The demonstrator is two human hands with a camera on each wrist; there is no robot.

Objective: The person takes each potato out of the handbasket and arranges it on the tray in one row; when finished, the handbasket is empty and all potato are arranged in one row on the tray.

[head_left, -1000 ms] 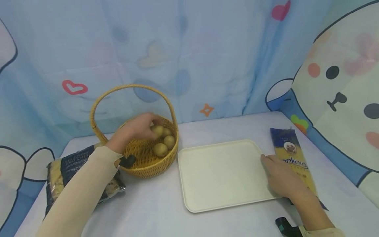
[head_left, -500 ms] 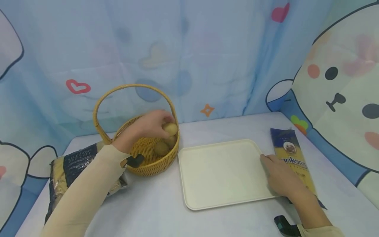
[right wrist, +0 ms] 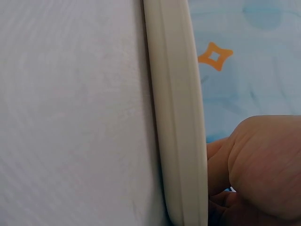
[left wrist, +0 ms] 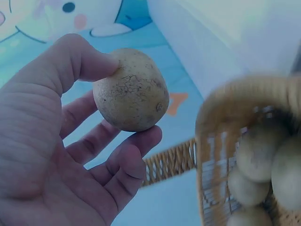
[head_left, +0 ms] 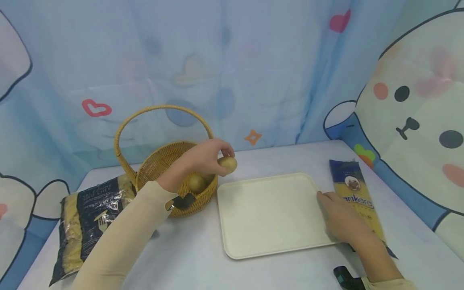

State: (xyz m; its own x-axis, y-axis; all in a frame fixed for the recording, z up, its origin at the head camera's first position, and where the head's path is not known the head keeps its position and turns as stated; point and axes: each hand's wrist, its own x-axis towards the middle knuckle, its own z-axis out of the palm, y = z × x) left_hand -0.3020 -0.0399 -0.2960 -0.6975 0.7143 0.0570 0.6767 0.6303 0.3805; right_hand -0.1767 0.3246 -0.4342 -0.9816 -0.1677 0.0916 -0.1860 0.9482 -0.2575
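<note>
My left hand pinches a potato between thumb and fingers, just beyond the right rim of the wicker basket. The potato is round, tan and finely cracked. Other potatoes lie inside the basket, partly hidden by the hand in the head view. At the right, my right hand holds the right edge of a cream rectangular tray, which lies flat on the table. In the right wrist view the tray's side wall shows, with bent fingers at its rim.
A navy and yellow bag lies left of the basket, partly under my left sleeve. A long blue and yellow packet marked "ankara" lies right of the tray. The basket's tall handle arches above it. A printed curtain hangs behind the white table.
My left hand has lifted the potato from among the others and carried it right, out past the basket's rim. The right hand has stayed at the tray.
</note>
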